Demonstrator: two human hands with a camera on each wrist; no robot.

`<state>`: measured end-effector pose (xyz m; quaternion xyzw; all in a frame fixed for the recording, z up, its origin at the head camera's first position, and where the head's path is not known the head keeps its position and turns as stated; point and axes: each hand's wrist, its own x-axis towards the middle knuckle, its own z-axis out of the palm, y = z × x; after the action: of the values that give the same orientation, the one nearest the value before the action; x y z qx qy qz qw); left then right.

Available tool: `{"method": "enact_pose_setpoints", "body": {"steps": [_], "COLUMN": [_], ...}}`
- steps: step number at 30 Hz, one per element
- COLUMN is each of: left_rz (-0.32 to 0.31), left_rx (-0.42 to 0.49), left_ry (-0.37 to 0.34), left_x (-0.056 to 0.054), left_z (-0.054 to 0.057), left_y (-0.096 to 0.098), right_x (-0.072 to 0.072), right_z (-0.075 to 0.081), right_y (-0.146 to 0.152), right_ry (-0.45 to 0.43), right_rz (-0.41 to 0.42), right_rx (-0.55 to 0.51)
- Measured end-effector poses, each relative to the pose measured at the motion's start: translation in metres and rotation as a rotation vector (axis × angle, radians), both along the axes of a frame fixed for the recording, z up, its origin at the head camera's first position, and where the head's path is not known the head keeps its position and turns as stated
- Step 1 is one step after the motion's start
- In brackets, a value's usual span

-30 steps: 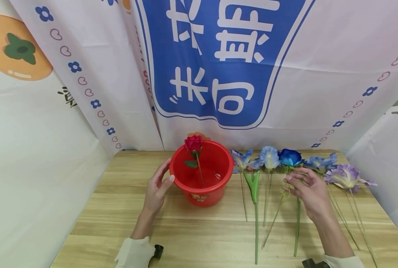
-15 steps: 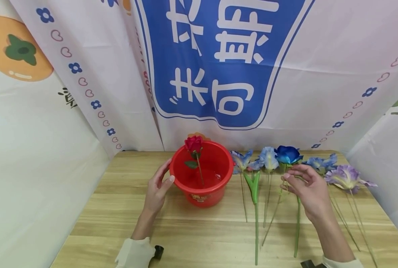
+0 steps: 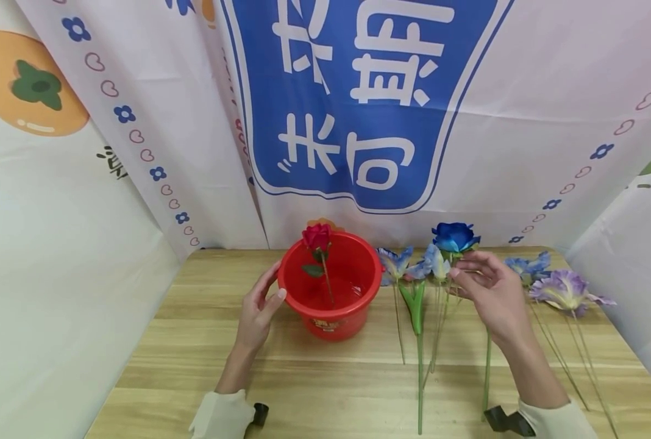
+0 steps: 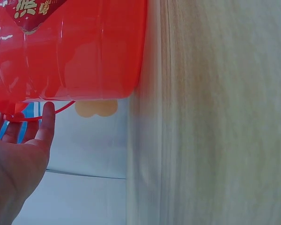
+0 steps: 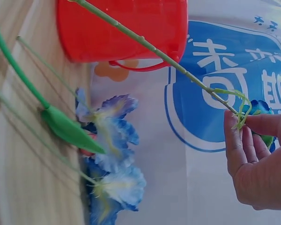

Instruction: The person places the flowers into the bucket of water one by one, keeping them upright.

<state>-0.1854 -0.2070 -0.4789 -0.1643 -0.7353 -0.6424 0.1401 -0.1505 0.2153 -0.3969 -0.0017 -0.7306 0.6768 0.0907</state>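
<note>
My left hand [image 3: 256, 317] holds the left side of a red plastic bucket [image 3: 336, 324], thumb at the rim. The left wrist view shows fingers by the bucket's thin red handle [image 4: 65, 108]. A red rose [image 3: 317, 236] with a green stem leans inside the bucket. My right hand [image 3: 495, 299] pinches the stem of a blue rose [image 3: 455, 236] just below its bloom, lifted off the table. Seen from the right wrist, that green stem [image 5: 145, 43] slants toward the bucket, and the fingers partly hide the bloom.
Pale blue irises [image 3: 395, 262] and a green closed-bud stem [image 3: 415, 305] lie between bucket and right hand. A purple iris [image 3: 565, 289] and another blue flower [image 3: 530, 266] lie to the right. The wooden table [image 3: 183, 366] meets a printed cloth [image 3: 221, 225] behind.
My right hand has raised the blue rose and carried it left, toward the bucket. The stem now crosses the blue irises' stems in the head view. My left hand stays put on the bucket.
</note>
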Motion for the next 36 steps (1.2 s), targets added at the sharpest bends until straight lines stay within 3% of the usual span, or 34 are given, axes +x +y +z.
{"method": "enact_pose_setpoints", "body": {"steps": [4, 11, 19, 26, 36], "left_rz": [-0.004, 0.006, -0.001, 0.003, -0.020], "left_rx": [0.007, 0.009, 0.003, 0.003, 0.031], "left_ry": [-0.007, -0.012, -0.005, 0.000, -0.023], "left_x": [0.000, -0.002, -0.003, -0.003, -0.001], "left_z": [-0.001, -0.001, -0.002, -0.004, -0.001], "left_y": [0.001, 0.001, 0.001, 0.001, 0.001], "right_x": [-0.006, -0.018, -0.026, -0.035, -0.051], "right_z": [0.009, 0.024, 0.040, 0.060, 0.087], "right_y": [-0.002, -0.009, -0.021, -0.035, -0.058], "right_ry": [-0.002, 0.046, 0.089, 0.077, 0.146], "right_rz": [-0.006, -0.006, 0.024, 0.035, 0.066], "right_rx": [0.075, 0.116, 0.112, 0.119, 0.076]}}
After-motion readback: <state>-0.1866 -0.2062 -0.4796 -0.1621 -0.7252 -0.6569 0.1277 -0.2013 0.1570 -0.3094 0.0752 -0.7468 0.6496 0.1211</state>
